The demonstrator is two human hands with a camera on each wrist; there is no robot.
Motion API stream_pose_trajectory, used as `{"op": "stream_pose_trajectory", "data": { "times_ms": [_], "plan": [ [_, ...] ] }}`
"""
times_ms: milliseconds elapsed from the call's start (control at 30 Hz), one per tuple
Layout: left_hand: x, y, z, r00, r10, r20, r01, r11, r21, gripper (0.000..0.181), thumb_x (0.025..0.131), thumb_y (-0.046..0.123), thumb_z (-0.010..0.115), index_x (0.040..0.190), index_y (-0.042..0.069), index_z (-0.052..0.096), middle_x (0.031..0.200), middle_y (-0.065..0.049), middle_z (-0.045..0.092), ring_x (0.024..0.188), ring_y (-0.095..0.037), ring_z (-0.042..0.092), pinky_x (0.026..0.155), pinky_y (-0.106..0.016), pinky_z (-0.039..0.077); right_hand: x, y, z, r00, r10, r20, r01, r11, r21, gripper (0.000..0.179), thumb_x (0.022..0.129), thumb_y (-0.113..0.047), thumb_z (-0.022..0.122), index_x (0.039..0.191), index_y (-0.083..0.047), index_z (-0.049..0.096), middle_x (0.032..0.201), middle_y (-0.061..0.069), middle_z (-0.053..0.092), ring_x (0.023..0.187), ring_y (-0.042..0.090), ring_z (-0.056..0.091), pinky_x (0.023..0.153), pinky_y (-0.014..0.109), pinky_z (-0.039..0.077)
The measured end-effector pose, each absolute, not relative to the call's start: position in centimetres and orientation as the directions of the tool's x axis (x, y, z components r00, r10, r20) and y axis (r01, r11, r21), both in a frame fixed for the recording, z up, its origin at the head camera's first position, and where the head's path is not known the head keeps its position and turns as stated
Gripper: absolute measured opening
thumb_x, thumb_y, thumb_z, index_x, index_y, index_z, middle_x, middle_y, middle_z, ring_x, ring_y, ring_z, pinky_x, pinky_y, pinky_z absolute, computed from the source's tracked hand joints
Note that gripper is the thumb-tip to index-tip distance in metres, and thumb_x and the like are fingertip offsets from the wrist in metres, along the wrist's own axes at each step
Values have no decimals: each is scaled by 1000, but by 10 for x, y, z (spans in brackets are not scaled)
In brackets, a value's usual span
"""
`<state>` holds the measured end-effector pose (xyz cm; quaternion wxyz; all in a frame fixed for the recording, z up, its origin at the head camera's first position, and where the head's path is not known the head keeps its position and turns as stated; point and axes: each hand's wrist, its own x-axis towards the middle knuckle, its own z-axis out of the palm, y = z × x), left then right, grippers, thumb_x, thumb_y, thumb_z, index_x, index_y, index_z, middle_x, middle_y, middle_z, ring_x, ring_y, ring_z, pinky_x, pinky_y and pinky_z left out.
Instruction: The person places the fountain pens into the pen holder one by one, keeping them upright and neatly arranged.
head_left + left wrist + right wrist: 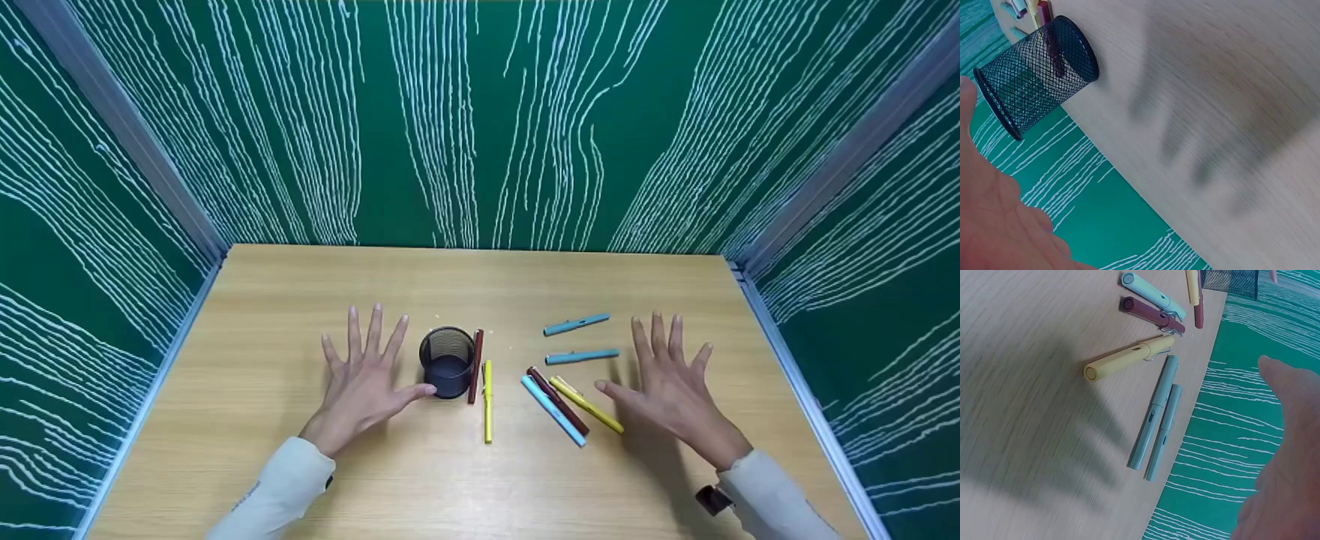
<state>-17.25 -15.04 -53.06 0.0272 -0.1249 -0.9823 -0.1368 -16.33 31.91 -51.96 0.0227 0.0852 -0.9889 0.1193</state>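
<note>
My left hand (362, 386) hovers over the table with fingers spread, holding nothing. Its thumb is close to the rim of a black mesh pen holder (448, 349); I cannot tell if they touch. Beside the holder lie a dark red pen (476, 367) and a yellow pen (488, 405). My right hand (671, 386), also spread and holding nothing, hovers right of the other pens. Nearest its thumb is a second yellow pen (587, 406), next to another dark red pen (559, 402) and a light blue pen (553, 411). Two teal pens (1154, 413) lie farther back.
The wooden table (300, 277) meets a green wall (487, 150) with white wavy lines at its back. Similar green panels (885, 300) stand at both sides, behind metal edge rails (795, 397). Both hands cast shadows on the tabletop.
</note>
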Motion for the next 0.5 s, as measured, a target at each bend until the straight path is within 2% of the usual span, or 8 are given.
{"op": "stream_pose_trajectory", "data": {
  "times_ms": [233,400,500],
  "plan": [
    [-173,-149,-533,-965,248,83,261,935,240,125,83,97,57,178,24,22,184,-17,2,166,-53,-5,118,-89,-1,-165,319,-521,-986,-147,74,-162,947,-276,119,95,-78,65,175,-2,21,179,33,8,164,59,-3,113,92,-5],
    [-174,-146,-534,-958,280,67,286,907,307,127,84,98,56,178,23,16,183,-17,-2,166,-51,-8,119,-86,-5,-165,317,-524,-985,-144,98,-170,917,-362,109,97,-70,70,172,-3,29,180,30,14,166,54,6,122,85,1],
    [-175,-143,-534,-952,300,62,302,883,359,128,86,94,59,179,22,11,183,-16,0,167,-48,-6,121,-84,-6,-165,314,-526,-985,-133,108,-167,895,-413,102,99,-63,73,171,-3,33,179,28,19,166,51,12,127,78,4]
  ]
}}
